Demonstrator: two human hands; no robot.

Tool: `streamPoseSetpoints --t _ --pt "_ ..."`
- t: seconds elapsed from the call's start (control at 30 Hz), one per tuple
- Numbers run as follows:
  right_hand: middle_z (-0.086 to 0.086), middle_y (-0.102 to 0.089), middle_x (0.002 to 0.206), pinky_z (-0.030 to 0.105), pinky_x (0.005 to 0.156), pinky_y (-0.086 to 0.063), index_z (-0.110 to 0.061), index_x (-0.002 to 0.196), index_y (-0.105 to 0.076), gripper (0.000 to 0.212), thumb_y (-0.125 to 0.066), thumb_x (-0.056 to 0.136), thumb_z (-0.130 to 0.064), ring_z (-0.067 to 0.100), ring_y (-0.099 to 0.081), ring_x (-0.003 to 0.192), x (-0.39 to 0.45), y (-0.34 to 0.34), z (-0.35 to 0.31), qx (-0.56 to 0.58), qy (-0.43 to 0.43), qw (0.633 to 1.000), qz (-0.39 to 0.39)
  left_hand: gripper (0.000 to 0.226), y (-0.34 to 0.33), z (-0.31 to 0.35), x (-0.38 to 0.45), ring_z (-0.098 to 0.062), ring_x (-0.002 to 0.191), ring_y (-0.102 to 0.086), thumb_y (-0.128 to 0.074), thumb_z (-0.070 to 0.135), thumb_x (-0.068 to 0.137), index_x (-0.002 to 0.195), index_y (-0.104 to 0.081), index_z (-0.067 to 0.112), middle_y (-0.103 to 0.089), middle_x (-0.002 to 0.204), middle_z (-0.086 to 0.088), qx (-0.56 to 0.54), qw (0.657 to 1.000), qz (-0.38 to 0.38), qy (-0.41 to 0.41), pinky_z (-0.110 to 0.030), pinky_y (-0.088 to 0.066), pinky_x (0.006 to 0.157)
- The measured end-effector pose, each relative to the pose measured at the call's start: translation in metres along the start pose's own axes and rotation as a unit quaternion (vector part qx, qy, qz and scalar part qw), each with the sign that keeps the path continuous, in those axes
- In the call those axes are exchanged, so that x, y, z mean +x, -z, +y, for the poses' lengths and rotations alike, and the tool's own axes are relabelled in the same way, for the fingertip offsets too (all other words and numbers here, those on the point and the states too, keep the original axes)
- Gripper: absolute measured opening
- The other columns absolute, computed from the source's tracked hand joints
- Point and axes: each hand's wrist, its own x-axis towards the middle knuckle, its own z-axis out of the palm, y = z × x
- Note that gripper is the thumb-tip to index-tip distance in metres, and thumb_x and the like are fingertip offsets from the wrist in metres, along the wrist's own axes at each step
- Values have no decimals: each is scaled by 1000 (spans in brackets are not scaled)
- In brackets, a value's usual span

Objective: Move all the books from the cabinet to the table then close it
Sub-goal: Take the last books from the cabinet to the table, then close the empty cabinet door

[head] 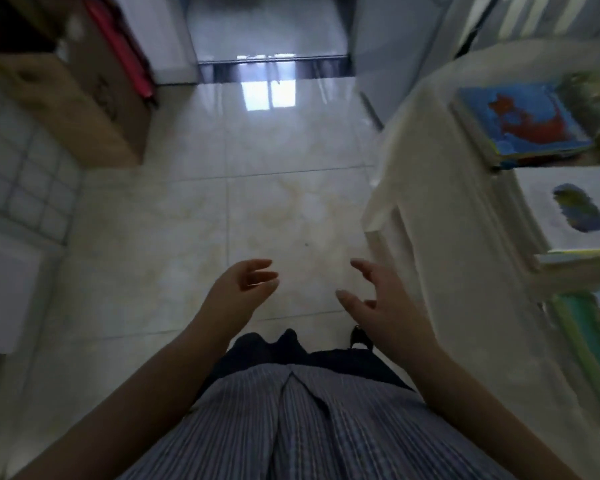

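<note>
- Both hands are held out in front of the body over the tiled floor (274, 202), and nothing is held in either.
- The left hand (238, 289) is seen with its fingers loosely apart and slightly bent, palm turned inward toward the other hand.
- The right hand (378, 299) is seen with its fingers spread and gently curved, touching nothing; its outer edge lies just beside the near corner of the white table (413, 188).
- Picture books are seen lying flat on the table at the right of the scene: a blue book with a red figure (527, 123) at the far end, a white book with a blue patch (575, 209) nearer, and a green-edged book (589, 341) nearest, partly cut off by the frame.
- The books' long edges appear to run roughly along the table's length, from near to far; blur leaves this uncertain.
- From the fingers, these books lie to the right and farther off, and the right hand is the nearer one to them.
- The cabinet cannot be identified with certainty; a brown box-like piece (84, 98) stands at far left, too blurred to be named.
- It is judged that a return to the cabinet for more books, or its closing, is the step in hand; how many books remain there cannot be told.
</note>
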Motion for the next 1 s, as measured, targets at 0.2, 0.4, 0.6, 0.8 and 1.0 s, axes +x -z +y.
streamPoseSetpoints --t 0.2,0.4,0.6,0.8,1.0 --pt "-3 -37 136 40 107 -40 -24 138 -39 55 -59 88 -37 4 -35 123 24 -50 -49 -41 86 989 -117 31 54 -44 -39 -8 104 -61 -63 16 89 117 -56 24 -66 110 5 -104 985 128 43 -31 -50 92" --pt "-1 -36 139 24 97 -43 -27 136 -41 52 -59 88 -35 -1 -34 114 56 -98 -93 -79 172 954 -231 27 92 -73 -75 -7 103 -62 -63 16 89 111 -56 31 -67 109 8 -200 939 269 71 -31 -50 90" --pt "-4 -34 142 21 89 -38 -31 136 -40 50 -58 89 -35 0 -37 110 73 -146 -138 -121 236 894 -361 26 106 -91 -118 -7 103 -63 -65 19 88 109 -59 33 -69 107 9 -288 857 413 109 -34 -49 95" --pt "-5 -38 140 1 72 -27 -29 134 -43 47 -57 90 -31 -2 -37 112 62 -201 -178 -140 306 810 -480 27 104 -104 -170 -8 102 -64 -64 16 88 111 -59 30 -70 105 9 -341 751 548 137 -33 -50 95" --pt "-8 -40 140 8 83 -30 -29 135 -43 48 -58 89 -34 -3 -35 118 22 -245 -215 -138 371 741 -542 24 103 -114 -215 -11 102 -64 -63 16 89 106 -59 32 -70 105 8 -365 676 628 125 -33 -50 94"
